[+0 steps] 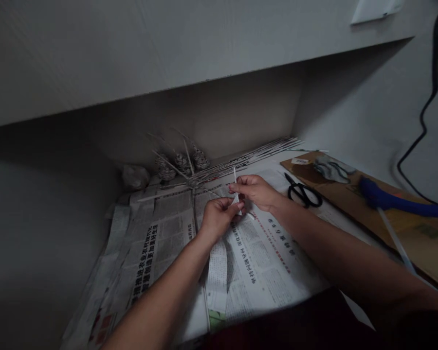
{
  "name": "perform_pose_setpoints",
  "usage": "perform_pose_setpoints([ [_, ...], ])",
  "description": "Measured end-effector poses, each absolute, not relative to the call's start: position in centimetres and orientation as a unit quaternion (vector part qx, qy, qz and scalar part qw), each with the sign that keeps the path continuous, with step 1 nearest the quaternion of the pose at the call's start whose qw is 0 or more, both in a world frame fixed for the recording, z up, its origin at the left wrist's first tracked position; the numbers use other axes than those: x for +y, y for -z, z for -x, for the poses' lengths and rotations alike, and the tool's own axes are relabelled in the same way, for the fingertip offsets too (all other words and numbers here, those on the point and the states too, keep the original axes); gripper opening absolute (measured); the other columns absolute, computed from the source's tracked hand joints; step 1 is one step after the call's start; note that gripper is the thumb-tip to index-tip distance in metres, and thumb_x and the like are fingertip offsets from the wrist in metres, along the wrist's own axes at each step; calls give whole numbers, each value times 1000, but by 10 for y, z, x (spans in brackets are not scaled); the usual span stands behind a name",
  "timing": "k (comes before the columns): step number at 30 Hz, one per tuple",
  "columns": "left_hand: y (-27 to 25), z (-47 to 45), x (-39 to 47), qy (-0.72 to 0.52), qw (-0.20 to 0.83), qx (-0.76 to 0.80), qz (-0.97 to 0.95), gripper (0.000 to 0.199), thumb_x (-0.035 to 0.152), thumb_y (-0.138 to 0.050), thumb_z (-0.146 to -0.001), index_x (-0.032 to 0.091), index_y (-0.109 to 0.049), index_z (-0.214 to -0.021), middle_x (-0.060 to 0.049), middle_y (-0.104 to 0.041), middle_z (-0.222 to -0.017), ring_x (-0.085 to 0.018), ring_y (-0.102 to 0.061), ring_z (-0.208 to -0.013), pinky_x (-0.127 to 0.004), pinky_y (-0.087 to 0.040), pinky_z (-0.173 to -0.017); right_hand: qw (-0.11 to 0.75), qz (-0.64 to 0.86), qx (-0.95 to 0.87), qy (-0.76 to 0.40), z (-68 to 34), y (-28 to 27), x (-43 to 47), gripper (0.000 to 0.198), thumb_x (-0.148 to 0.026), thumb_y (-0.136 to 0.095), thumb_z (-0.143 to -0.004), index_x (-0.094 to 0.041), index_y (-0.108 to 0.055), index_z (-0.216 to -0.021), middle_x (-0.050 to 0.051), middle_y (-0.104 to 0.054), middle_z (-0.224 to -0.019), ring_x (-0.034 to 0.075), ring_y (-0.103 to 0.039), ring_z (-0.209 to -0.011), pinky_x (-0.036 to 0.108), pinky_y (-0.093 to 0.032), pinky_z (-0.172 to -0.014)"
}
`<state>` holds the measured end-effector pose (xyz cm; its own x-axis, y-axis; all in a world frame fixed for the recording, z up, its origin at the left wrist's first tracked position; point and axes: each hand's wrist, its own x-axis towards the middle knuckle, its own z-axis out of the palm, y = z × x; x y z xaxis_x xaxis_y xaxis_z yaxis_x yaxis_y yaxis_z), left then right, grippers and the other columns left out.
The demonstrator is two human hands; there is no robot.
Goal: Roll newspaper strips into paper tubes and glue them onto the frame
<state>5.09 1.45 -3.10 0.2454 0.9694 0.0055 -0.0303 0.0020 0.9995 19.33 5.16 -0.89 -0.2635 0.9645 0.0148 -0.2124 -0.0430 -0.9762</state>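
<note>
with the hands as the clock's centre, the left hand [222,216] pinches a printed paper strip [218,272], its tail hanging toward 6 o'clock; the right hand [257,191], fingertips drawn close, grips a thin white stick [235,175] pointing at 12. beneath lies newspaper [177,228]; at 8 o'clock its bold headline [142,262] reads 农业农村现代化, with 更加美好生活 alongside. red print [275,246] between 4 and 5 is too small to read. black scissors [298,185] lie at 3, a cardboard sheet [354,197] beyond, its white label [300,161] blurred.
</note>
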Motion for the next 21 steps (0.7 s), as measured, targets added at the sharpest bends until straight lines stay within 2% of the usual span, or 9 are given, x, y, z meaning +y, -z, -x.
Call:
perform_pose_setpoints([
  [4,31,-50,15,-450,577,430,-529,32,42,-74,-65,11,-70,-72,-6,-68,-70,-12,-59,-59,-23,-49,-56,427,349,-546,-631,-196,5,51,32,-42,-75,-65,-13,-64,-75,2,-66,-72,8,-54,-50,20,-41,-43],
  [6,31,-49,15,-451,583,428,-522,32,43,-74,-64,12,-71,-74,-6,-68,-71,-13,-60,-61,-23,-50,-57,408,338,-564,-634,-197,5,52,31,-40,-75,-65,-13,-65,-74,0,-63,-64,8,-53,-50,19,-40,-44],
  [8,30,-50,15,-443,587,424,-528,32,43,-74,-64,12,-71,-73,-6,-68,-70,-13,-60,-61,-23,-50,-57,443,355,-549,-614,-198,6,53,30,-38,-78,-63,-14,-59,-65,-4,-56,-52,7,-49,-46,18,-37,-43],
  [10,29,-50,14,-435,589,423,-534,33,44,-74,-63,12,-71,-73,-6,-68,-69,-13,-60,-60,-23,-49,-56,477,371,-527,-598,-198,7,54,33,-38,-79,-61,-15,-55,-61,-5,-54,-51,6,-47,-45,18,-36,-42],
  [13,26,-50,13,-440,586,431,-526,34,45,-75,-62,13,-71,-73,-6,-68,-69,-14,-60,-59,-24,-50,-55,437,340,-534,-639,-199,7,54,32,-40,-77,-64,-13,-63,-72,1,-65,-71,7,-54,-53,19,-42,-48],
  [15,24,-50,12,-444,585,434,-522,34,44,-76,-61,12,-71,-72,-6,-68,-68,-14,-59,-58,-25,-51,-55,419,320,-533,-662,-199,6,53,31,-39,-77,-64,-12,-66,-77,4,-67,-78,8,-56,-56,20,-45,-50],
  [19,22,-51,10,-434,593,424,-530,33,43,-75,-63,12,-72,-77,-6,-68,-71,-14,-60,-61,-25,-51,-56,465,359,-481,-652,-198,3,50,30,-35,-79,-62,-15,-58,-64,-1,-63,-64,6,-49,-44,18,-39,-38],
  [21,21,-51,10,-436,592,423,-529,33,43,-75,-63,13,-72,-77,-6,-68,-71,-14,-61,-61,-25,-51,-56,456,352,-482,-660,-198,2,49,30,-37,-78,-63,-15,-59,-68,1,-65,-70,7,-51,-47,18,-40,-39],
])
